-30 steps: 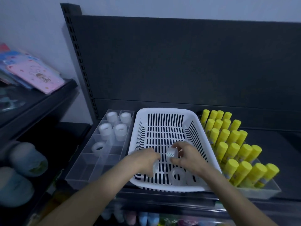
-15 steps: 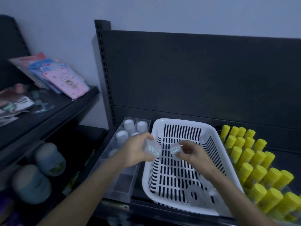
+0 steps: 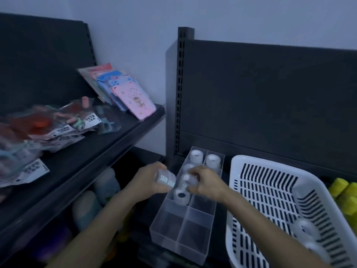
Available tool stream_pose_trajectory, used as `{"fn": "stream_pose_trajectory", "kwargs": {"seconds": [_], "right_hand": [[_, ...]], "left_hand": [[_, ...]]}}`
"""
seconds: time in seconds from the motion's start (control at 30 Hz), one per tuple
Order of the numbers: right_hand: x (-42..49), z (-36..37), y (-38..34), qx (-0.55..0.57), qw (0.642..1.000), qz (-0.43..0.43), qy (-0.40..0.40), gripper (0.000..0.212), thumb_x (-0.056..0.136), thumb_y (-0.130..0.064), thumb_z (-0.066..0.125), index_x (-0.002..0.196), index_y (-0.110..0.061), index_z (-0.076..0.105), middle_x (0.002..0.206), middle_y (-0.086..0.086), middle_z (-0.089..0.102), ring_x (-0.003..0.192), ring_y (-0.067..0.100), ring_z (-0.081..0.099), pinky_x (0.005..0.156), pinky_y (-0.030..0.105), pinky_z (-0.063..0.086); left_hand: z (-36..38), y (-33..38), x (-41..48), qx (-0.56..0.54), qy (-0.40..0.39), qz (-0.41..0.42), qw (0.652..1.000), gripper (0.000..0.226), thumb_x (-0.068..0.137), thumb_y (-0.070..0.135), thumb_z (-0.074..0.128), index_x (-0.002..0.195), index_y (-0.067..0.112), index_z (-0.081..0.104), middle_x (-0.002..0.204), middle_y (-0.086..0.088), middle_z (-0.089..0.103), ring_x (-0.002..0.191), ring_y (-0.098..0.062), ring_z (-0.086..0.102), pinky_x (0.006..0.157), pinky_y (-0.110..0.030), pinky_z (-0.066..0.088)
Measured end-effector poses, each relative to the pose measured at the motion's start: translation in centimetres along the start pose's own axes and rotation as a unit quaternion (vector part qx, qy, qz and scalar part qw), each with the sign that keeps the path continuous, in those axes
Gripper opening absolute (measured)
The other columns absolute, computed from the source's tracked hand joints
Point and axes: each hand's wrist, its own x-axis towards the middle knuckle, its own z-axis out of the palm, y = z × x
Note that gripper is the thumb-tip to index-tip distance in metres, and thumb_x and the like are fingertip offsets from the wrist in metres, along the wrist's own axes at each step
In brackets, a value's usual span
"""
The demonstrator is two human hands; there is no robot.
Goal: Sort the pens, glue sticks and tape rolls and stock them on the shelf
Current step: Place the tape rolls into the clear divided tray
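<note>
Over divided tray [image 3: 174,232]: left hand [image 3: 149,179], right hand [image 3: 204,183] gripping tape rolls [image 3: 166,178].

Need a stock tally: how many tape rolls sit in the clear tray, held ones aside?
4 tape rolls: one in the far left compartment, one far right, one second row left, one lying nearer. The right hand may hide more.

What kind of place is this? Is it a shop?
Probably a stationery shop: dark metal display shelves hold packets with printed labels, pink notebooks, and a clear divided tray of tape rolls near yellow glue sticks.
</note>
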Motion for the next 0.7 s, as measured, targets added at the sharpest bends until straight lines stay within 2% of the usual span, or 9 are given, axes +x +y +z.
{"fn": "stream_pose_trajectory", "kwargs": {"seconds": [0.1, 0.17, 0.3, 0.4, 0.5, 0.6, 0.7], "right_hand": [[0.8, 1.3, -0.4, -0.063, 0.998, 0.007, -0.029, 0.037, 0.076, -0.03, 0.069, 0.106, -0.012, 0.057, 0.103, 0.004, 0.057, 0.091, 0.021, 0.057, 0.08, 0.037, 0.051], [1.0, 1.7, -0.6, -0.102, 0.994, 0.005, -0.038, 0.039, 0.078, -0.029, 0.069, 0.109, -0.011, 0.055, 0.109, 0.005, 0.056, 0.096, 0.023, 0.057, 0.083, 0.04, 0.05], [0.8, 2.0, -0.9, -0.146, 0.989, -0.007, -0.034, 0.042, 0.082, -0.028, 0.066, 0.118, -0.012, 0.053, 0.119, 0.007, 0.057, 0.104, 0.026, 0.057, 0.087, 0.038, 0.05], [0.6, 2.1, -1.0, -0.171, 0.985, -0.015, -0.025, 0.042, 0.083, -0.029, 0.065, 0.119, -0.011, 0.054, 0.121, 0.008, 0.057, 0.106, 0.026, 0.057, 0.088, 0.037, 0.049], [0.4, 2.4, -1.0, -0.208, 0.978, -0.028, -0.023, 0.041, 0.084, -0.031, 0.063, 0.117, -0.008, 0.056, 0.121, 0.01, 0.057, 0.106, 0.027, 0.057, 0.09, 0.037, 0.048], [0.4, 2.6, -1.0, -0.22, 0.975, -0.035, -0.016, 0.039, 0.085, -0.03, 0.063, 0.115, -0.006, 0.058, 0.119, 0.011, 0.058, 0.105, 0.028, 0.057, 0.09, 0.037, 0.047], [0.3, 2.8, -0.9, -0.225, 0.973, -0.045, -0.008, 0.036, 0.086, -0.028, 0.061, 0.114, -0.005, 0.057, 0.12, 0.011, 0.057, 0.104, 0.028, 0.057, 0.087, 0.035, 0.047]], "left_hand": [[-0.3, -1.6, 0.1, -0.008, 0.003, -0.007, 1.0, 0.045, 0.062, 0.023, 0.082, 0.099, 0.026, 0.055, 0.088, 0.011, 0.059, 0.075, 0.0, 0.055, 0.062, -0.012, 0.042], [-0.5, -2.2, 0.1, -0.002, 0.008, -0.007, 1.0, 0.043, 0.068, 0.017, 0.079, 0.1, 0.028, 0.053, 0.089, 0.012, 0.057, 0.075, 0.002, 0.054, 0.06, -0.01, 0.04], [-0.5, -2.3, 0.2, -0.003, 0.011, -0.009, 1.0, 0.051, 0.066, 0.022, 0.08, 0.104, 0.029, 0.047, 0.093, 0.012, 0.053, 0.079, -0.001, 0.053, 0.062, -0.011, 0.042], [-0.2, -2.4, 0.4, -0.024, 0.008, -0.004, 1.0, 0.048, 0.055, 0.03, 0.079, 0.094, 0.029, 0.05, 0.09, 0.007, 0.059, 0.076, -0.004, 0.057, 0.062, -0.015, 0.046], [0.1, -2.7, 0.5, -0.029, 0.003, 0.002, 1.0, 0.044, 0.06, 0.022, 0.082, 0.092, 0.027, 0.052, 0.088, 0.005, 0.06, 0.076, -0.005, 0.058, 0.063, -0.016, 0.046], [0.3, -2.6, 0.4, -0.028, 0.008, 0.013, 0.999, 0.044, 0.057, 0.026, 0.08, 0.091, 0.026, 0.053, 0.087, 0.005, 0.061, 0.074, -0.004, 0.058, 0.061, -0.015, 0.046], [0.4, -2.6, 0.3, -0.028, 0.009, 0.013, 0.999, 0.042, 0.063, 0.02, 0.082, 0.093, 0.023, 0.054, 0.087, 0.003, 0.061, 0.074, -0.005, 0.057, 0.062, -0.017, 0.047]]}}
